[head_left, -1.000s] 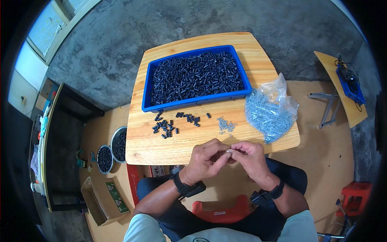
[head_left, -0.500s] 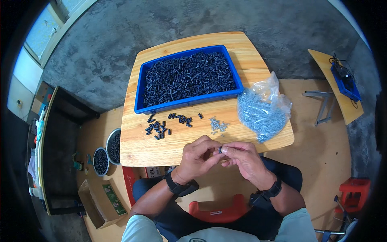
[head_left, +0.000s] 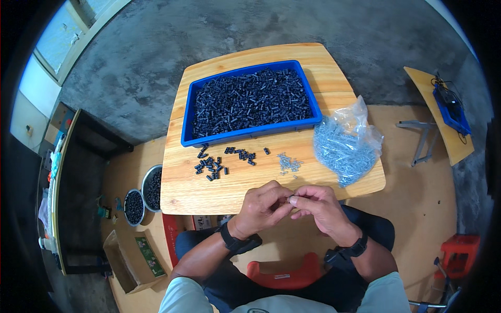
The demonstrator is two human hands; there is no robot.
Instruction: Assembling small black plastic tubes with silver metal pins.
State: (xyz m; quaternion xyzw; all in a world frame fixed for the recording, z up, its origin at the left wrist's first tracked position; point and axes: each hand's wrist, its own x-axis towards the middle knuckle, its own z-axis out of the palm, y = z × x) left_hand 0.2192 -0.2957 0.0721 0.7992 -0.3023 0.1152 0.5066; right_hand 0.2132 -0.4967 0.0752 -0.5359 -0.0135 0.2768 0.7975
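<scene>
My left hand (head_left: 262, 207) and my right hand (head_left: 322, 209) meet just off the table's near edge, fingers pinched together. Between their fingertips is a small black cylindrical piece (head_left: 290, 198), mostly covered by the fingers. Beyond them, loose black pieces (head_left: 211, 168) of similar size lie in small groups on the wooden tabletop (head_left: 209, 200). A little pile of thin silvery screws or pins (head_left: 288, 163) rests nearer my right hand.
A blue tray (head_left: 250, 136) full of black pieces takes up the table's far part. At its right sits a clear plastic bag (head_left: 347, 148) of silvery metal pieces. Metal bowls (head_left: 134, 207) of black parts and a cardboard box (head_left: 125, 261) stand on the floor at left.
The whole view has shifted slightly to the right. My fingertips now cover more of the black piece; both hands stay together at the near edge.
</scene>
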